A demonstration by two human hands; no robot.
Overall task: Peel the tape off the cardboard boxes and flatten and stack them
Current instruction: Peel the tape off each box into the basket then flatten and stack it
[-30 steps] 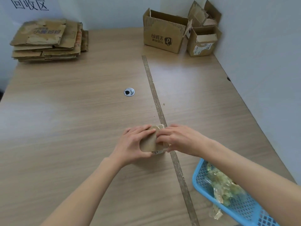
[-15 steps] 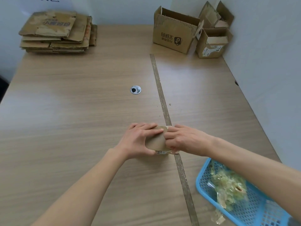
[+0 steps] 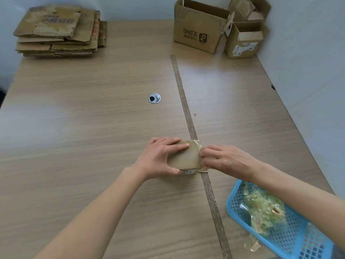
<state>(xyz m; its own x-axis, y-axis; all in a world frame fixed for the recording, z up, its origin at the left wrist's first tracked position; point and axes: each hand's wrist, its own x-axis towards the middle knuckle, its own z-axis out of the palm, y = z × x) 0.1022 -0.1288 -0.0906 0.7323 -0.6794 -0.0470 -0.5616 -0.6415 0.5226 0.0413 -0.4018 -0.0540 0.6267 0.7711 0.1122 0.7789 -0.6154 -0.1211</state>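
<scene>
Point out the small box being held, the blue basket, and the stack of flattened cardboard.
small cardboard box (image 3: 183, 157), head view, on its bare top face between the hands.
blue basket (image 3: 306, 238), head view, on the mesh floor right of the tape scraps.
stack of flattened cardboard (image 3: 56, 25), head view, on the top sheet.

Small cardboard box (image 3: 184, 156) on wooden table (image 3: 84, 128), gripped by left hand (image 3: 158, 157); right hand (image 3: 227, 159) pinching tape (image 3: 197, 144) at its right edge. Flattened stack (image 3: 57, 30) far left, open boxes (image 3: 199, 28) far right, blue basket (image 3: 291, 230) near right.
</scene>
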